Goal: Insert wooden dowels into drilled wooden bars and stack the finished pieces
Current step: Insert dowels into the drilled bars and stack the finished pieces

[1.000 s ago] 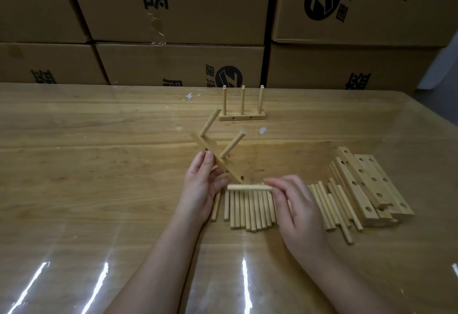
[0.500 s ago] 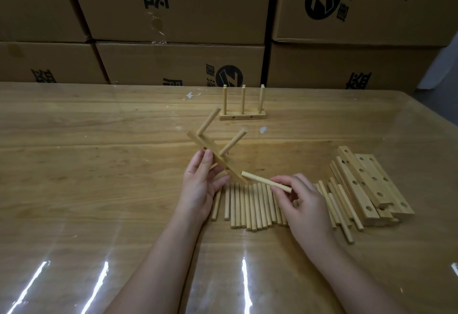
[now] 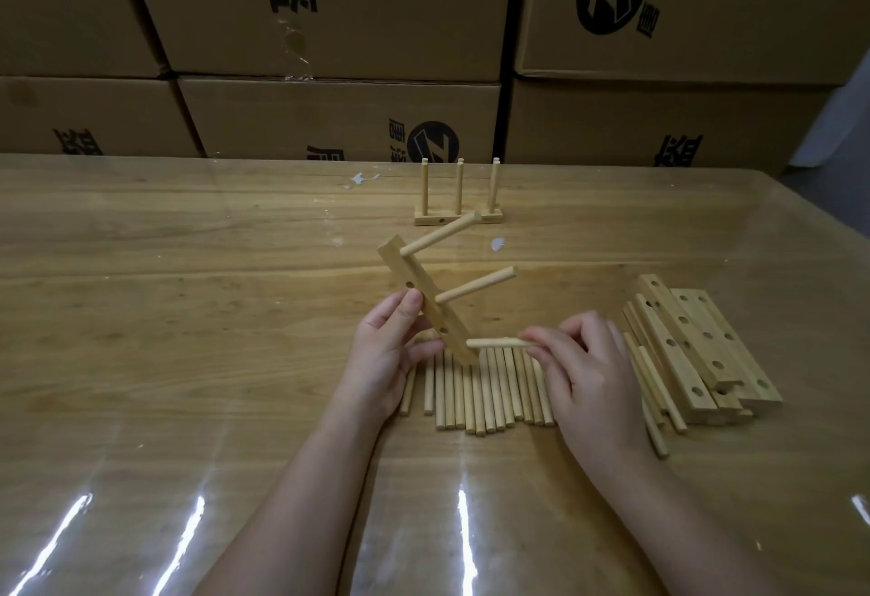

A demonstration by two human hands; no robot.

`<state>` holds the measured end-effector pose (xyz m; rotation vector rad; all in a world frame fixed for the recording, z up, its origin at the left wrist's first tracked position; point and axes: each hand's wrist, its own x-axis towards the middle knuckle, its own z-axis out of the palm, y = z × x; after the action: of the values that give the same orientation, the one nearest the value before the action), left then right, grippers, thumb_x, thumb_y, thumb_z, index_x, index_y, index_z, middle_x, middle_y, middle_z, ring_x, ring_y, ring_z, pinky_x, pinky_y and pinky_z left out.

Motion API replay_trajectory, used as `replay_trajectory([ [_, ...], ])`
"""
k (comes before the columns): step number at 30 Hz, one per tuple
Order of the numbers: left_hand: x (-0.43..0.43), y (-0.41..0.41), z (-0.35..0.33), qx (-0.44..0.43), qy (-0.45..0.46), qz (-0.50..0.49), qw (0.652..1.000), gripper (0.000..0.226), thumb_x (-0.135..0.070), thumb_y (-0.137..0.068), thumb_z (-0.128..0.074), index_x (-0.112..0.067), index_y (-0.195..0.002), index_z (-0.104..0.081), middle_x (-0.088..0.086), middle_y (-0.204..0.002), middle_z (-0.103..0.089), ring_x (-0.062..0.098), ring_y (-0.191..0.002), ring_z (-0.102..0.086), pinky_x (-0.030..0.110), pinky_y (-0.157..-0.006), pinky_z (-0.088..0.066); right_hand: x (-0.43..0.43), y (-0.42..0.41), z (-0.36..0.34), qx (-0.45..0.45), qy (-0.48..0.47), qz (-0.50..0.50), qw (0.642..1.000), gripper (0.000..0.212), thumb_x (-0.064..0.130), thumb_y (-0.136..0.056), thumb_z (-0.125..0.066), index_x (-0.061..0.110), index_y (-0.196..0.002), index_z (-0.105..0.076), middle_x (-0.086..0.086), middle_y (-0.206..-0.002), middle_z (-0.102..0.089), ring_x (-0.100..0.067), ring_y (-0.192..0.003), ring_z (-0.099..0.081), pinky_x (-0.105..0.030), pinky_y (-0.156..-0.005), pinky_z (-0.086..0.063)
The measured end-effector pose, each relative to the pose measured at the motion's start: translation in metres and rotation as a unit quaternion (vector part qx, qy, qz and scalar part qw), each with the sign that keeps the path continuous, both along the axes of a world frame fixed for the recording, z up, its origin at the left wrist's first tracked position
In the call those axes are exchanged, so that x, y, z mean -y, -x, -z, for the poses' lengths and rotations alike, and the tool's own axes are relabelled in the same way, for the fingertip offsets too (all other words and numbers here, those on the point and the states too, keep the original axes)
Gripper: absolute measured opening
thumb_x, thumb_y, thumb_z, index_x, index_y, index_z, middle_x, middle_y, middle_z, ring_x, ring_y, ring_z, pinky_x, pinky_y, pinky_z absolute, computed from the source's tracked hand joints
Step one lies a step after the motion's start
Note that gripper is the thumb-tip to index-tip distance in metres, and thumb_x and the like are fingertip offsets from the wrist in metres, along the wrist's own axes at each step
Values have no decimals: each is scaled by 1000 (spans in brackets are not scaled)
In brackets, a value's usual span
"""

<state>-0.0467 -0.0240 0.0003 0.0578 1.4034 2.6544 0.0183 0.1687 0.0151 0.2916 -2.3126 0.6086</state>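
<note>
Since a second ago, the left hand (image 3: pixel 386 360) has swung the drilled bar (image 3: pixel 429 301) from a low slant to stand much steeper, so its two fitted dowels (image 3: pixel 475 290) now point up and to the right. The right hand (image 3: pixel 588 369) has carried the loose dowel (image 3: pixel 499 342) leftward, and its tip now meets the bar's lower end.

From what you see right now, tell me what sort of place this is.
Probably a warehouse or small factory's hand-assembly bench. Printed cardboard cartons are stacked behind the wooden table, and batches of loose dowels and drilled bars lie on it, with a finished three-dowel piece standing farther back.
</note>
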Motion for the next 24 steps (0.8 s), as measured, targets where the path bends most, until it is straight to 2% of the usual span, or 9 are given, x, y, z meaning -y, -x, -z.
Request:
replay_trajectory([
  [7, 0, -4, -4, -11, 1, 20, 1000, 20, -26, -78, -63, -17, -89, -77, 6, -95, -73, 16, -83, -70, 20, -51, -56, 0, -1, -3, -16, -15, -10, 1000, 15, 9, -80, -64, 10, -92, -72, -6, -77, -53, -19, -71, -48, -25, -52, -40],
  [16, 0, -3, -1, -16, 21, 31, 999, 29, -24, -80, -62, -10, -105, -68, 8, -101, -73, 16, -86, -70, 21, -55, -57, 3, 0, -1, -3, -29, -20, 999, 18, 15, -83, -58, 8, -92, -72, -5, -74, -53, -19, -69, -48, -26, -49, -41],
  [20, -1, -2, 0, -17, 23, 33, 999, 28, -25, -78, -64, -12, -102, -70, 8, -102, -73, 16, -87, -70, 21, -55, -57, 3, 1, 2, 10, -40, -12, 999, 15, 10, -81, -62, 8, -92, -72, -4, -74, -53, -18, -70, -48, -22, -51, -35],
  [24, 0, -2, 0, -21, 30, 40, 999, 28, -25, -79, -63, -12, -104, -70, 8, -105, -73, 17, -92, -70, 23, -60, -58, 3, 3, 5, 33, -35, -7, 999, 15, 5, -79, -69, 7, -94, -71, -3, -77, -56, -19, -73, -51, -24, -54, -39],
])
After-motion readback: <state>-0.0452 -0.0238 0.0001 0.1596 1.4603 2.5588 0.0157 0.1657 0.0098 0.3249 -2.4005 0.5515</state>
